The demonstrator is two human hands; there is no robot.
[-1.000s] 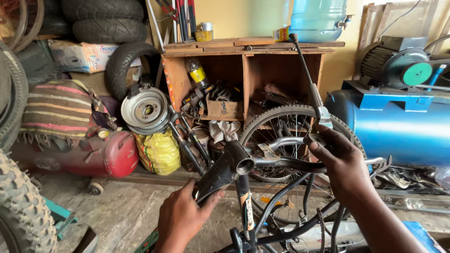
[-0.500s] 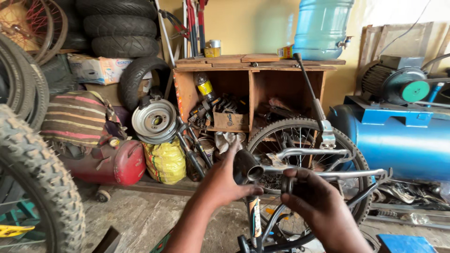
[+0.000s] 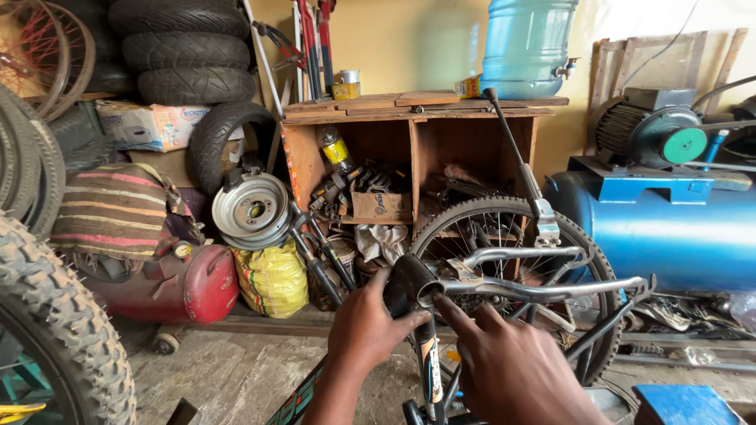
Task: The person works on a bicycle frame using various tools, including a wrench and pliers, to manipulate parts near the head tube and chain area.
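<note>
A blue compressor tank (image 3: 654, 236) lay at the far right, with a wooden shelf unit (image 3: 409, 157) against the far wall and a stack of tyres (image 3: 185, 51) at the far left. In the near middle stood an upturned bicycle frame (image 3: 535, 288), its wheel (image 3: 512, 283) just behind. The left hand (image 3: 370, 327) was clamped around the frame's black tube end (image 3: 409, 285). The right hand (image 3: 504, 366) lay just beside it, fingers loosely spread, 1 fingertip touching the tube's mouth, gripping nothing.
</note>
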